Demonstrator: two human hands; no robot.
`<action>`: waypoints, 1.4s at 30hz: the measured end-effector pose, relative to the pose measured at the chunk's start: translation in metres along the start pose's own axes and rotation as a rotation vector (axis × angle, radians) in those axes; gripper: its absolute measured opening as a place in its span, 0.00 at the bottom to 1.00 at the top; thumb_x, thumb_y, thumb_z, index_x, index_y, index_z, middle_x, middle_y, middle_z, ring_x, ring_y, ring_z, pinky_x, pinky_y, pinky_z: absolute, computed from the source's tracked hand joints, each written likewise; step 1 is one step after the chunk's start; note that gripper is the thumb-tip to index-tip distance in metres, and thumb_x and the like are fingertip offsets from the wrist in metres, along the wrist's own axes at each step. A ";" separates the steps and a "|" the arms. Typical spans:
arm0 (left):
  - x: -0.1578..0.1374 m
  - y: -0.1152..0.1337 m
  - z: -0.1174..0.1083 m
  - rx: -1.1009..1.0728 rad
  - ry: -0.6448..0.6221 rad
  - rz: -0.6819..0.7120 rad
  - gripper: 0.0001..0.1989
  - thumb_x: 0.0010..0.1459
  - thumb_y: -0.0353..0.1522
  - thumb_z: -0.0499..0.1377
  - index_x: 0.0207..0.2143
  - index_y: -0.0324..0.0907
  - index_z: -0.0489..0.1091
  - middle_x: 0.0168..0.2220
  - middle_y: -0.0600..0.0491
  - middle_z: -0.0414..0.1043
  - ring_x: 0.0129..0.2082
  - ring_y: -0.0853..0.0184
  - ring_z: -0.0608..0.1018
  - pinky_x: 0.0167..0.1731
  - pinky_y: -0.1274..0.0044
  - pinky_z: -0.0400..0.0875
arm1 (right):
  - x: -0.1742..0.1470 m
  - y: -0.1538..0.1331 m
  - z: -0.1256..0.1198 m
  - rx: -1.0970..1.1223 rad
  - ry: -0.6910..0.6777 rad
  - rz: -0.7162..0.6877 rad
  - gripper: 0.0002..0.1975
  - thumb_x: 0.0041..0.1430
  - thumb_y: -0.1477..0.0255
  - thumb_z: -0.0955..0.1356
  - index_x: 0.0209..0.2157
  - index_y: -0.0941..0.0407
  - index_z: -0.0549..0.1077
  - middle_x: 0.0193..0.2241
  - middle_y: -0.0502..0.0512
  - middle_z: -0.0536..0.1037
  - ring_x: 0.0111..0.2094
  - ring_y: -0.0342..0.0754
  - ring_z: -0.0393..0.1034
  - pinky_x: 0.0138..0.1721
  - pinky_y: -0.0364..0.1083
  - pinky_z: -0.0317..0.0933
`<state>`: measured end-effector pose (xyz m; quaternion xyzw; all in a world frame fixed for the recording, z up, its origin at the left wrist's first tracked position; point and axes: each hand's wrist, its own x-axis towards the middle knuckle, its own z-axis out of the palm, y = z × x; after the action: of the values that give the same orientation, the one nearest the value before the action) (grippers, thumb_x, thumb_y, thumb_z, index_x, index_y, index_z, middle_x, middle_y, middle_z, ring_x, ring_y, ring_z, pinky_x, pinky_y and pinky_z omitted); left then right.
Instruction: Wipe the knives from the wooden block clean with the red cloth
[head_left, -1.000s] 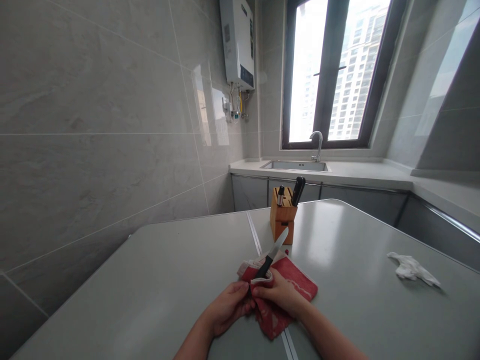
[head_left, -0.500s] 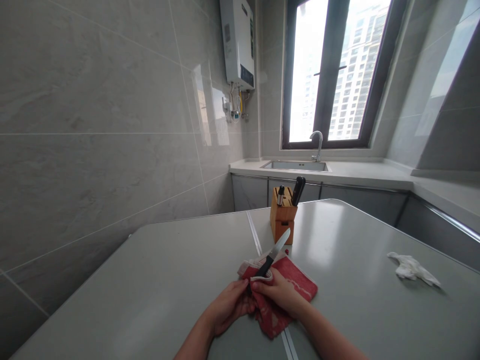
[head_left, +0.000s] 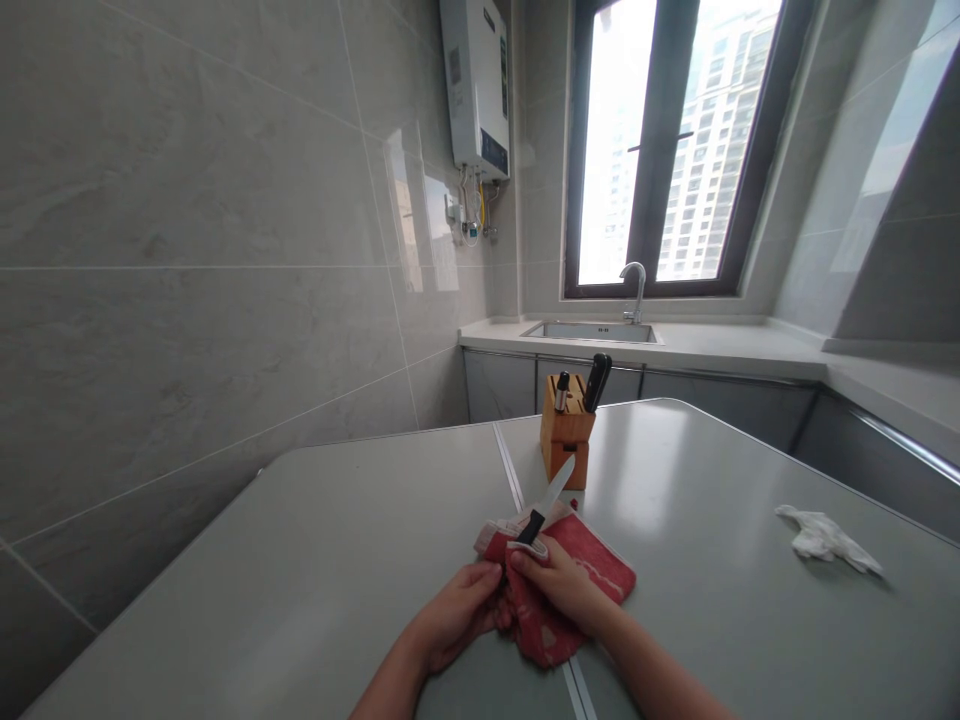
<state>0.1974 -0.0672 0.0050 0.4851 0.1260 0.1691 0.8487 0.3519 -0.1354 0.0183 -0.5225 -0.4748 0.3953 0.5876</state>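
Observation:
A kitchen knife (head_left: 556, 484) with a black handle points up and to the right, its blade bare in front of the knife block. Around the handle lies a red and white cloth (head_left: 596, 560), folded over it. My right hand (head_left: 559, 588) is closed on the cloth, with the handle inside the fold. On the near side, my left hand (head_left: 469, 605) has its fingers closed at the handle's end, which is mostly hidden by the fingers and cloth.
Beyond the blade stands a wooden knife block (head_left: 566, 430) holding a black-handled knife (head_left: 598, 382) and another tool with a dark handle (head_left: 562, 391). A crumpled white tissue (head_left: 825, 538) lies at the right of the table (head_left: 337, 560). Behind are a sink (head_left: 592, 332) and counter.
My right hand and the cloth's fold have slid slightly up the handle, covering more of it. The blade tip has shifted a little left.

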 end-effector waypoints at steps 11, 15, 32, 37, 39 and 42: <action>0.000 0.000 -0.002 -0.030 0.011 -0.012 0.15 0.56 0.39 0.60 0.31 0.33 0.70 0.28 0.49 0.69 0.25 0.72 0.70 0.29 0.80 0.62 | -0.003 -0.009 0.002 -0.030 0.060 0.027 0.18 0.44 0.56 0.71 0.31 0.56 0.75 0.32 0.55 0.77 0.37 0.55 0.69 0.42 0.50 0.60; -0.001 0.000 -0.004 -0.017 0.021 -0.011 0.15 0.55 0.39 0.61 0.31 0.32 0.70 0.28 0.49 0.69 0.25 0.72 0.70 0.29 0.80 0.62 | -0.002 -0.009 0.001 -0.028 0.049 0.018 0.20 0.44 0.55 0.71 0.32 0.57 0.75 0.33 0.55 0.77 0.38 0.55 0.68 0.43 0.50 0.60; -0.001 0.003 -0.002 0.037 0.006 -0.010 0.14 0.55 0.38 0.61 0.29 0.33 0.71 0.28 0.49 0.69 0.26 0.72 0.70 0.31 0.79 0.62 | 0.008 0.008 -0.001 0.256 0.080 0.138 0.22 0.47 0.50 0.67 0.25 0.57 0.69 0.17 0.46 0.71 0.18 0.42 0.63 0.22 0.42 0.58; 0.000 0.001 -0.006 0.067 -0.017 -0.003 0.13 0.54 0.36 0.62 0.27 0.33 0.70 0.26 0.51 0.67 0.25 0.72 0.69 0.30 0.80 0.60 | 0.011 0.009 -0.002 0.295 0.192 0.092 0.21 0.47 0.51 0.68 0.24 0.57 0.70 0.20 0.48 0.73 0.22 0.42 0.64 0.26 0.42 0.60; 0.000 0.001 -0.008 0.073 -0.030 0.001 0.12 0.53 0.35 0.63 0.28 0.33 0.71 0.26 0.51 0.67 0.25 0.72 0.68 0.29 0.80 0.59 | 0.011 0.010 -0.003 0.326 0.217 0.100 0.21 0.47 0.52 0.69 0.23 0.57 0.70 0.20 0.48 0.73 0.22 0.43 0.65 0.26 0.42 0.60; 0.000 0.000 -0.009 0.085 -0.035 0.010 0.11 0.52 0.34 0.63 0.30 0.32 0.72 0.26 0.50 0.68 0.25 0.72 0.68 0.29 0.80 0.58 | 0.011 0.010 -0.004 0.393 0.246 0.132 0.20 0.48 0.52 0.68 0.24 0.56 0.70 0.18 0.47 0.72 0.20 0.43 0.65 0.24 0.42 0.58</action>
<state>0.1943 -0.0601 0.0001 0.5242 0.1160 0.1593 0.8285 0.3583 -0.1242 0.0104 -0.4724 -0.2785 0.4510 0.7042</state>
